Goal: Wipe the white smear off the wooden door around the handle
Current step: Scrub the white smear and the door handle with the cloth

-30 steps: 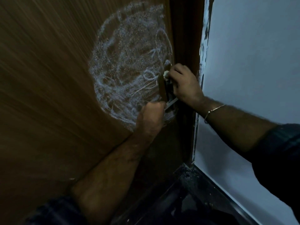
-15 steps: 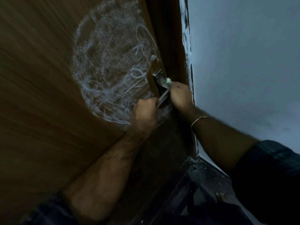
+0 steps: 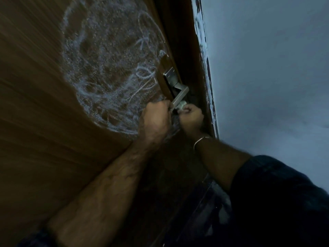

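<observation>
A wide round white smear (image 3: 110, 68) covers the brown wooden door (image 3: 35, 122) left of the metal lever handle (image 3: 179, 97). My left hand (image 3: 154, 122) grips the free end of the lever. My right hand (image 3: 191, 120) holds a small white wad of cloth (image 3: 182, 105) against the underside of the lever, just right of my left hand. The handle's silver backplate (image 3: 170, 74) shows above both hands. Most of the wad is hidden inside my fist.
The dark door frame (image 3: 187, 50) runs along the door's right edge, with chipped white paint (image 3: 204, 59) where it meets the pale blue-grey wall (image 3: 267, 68). A dark floor (image 3: 204, 211) lies below. A thin bangle (image 3: 201, 139) sits on my right wrist.
My right hand with the cloth has slid down from the top of the backplate to the lever beside my left hand. The left hand kept its grip on the lever.
</observation>
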`<state>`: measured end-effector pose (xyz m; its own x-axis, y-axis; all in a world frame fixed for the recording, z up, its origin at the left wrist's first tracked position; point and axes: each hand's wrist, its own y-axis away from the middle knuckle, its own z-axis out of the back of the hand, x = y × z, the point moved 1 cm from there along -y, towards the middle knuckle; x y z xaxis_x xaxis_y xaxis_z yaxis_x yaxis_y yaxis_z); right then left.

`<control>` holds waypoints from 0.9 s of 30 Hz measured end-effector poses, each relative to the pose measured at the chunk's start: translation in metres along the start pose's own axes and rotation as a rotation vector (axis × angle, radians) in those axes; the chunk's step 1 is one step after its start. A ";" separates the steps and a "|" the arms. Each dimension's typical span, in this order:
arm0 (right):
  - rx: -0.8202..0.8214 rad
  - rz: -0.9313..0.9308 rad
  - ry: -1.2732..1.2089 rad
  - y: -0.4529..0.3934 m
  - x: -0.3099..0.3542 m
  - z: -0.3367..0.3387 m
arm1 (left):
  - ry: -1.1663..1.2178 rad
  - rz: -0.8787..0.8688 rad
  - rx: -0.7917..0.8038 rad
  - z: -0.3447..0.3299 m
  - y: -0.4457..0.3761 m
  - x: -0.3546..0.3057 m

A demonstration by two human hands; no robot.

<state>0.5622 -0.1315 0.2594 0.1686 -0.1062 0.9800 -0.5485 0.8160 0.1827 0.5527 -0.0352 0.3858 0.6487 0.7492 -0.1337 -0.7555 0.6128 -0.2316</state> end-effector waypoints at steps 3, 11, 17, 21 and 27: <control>0.017 0.200 -0.004 0.026 0.002 -0.012 | 0.012 -0.008 0.016 -0.001 -0.003 0.004; 0.166 -0.031 -0.362 0.033 0.032 0.006 | 0.106 0.003 -0.006 -0.001 -0.002 0.008; 0.404 -0.354 -0.949 0.046 0.054 0.040 | 0.259 0.024 -0.040 -0.002 0.000 0.010; 0.553 -0.329 -0.814 0.064 0.047 0.048 | 0.365 0.153 -0.067 -0.003 0.003 0.010; -0.062 0.389 0.041 0.010 0.069 0.068 | 0.738 0.524 -0.077 -0.002 0.007 0.007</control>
<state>0.5129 -0.1692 0.3347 -0.0093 0.2397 0.9708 -0.5278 0.8234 -0.2083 0.5522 -0.0265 0.3816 0.1375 0.5593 -0.8175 -0.9793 0.2005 -0.0276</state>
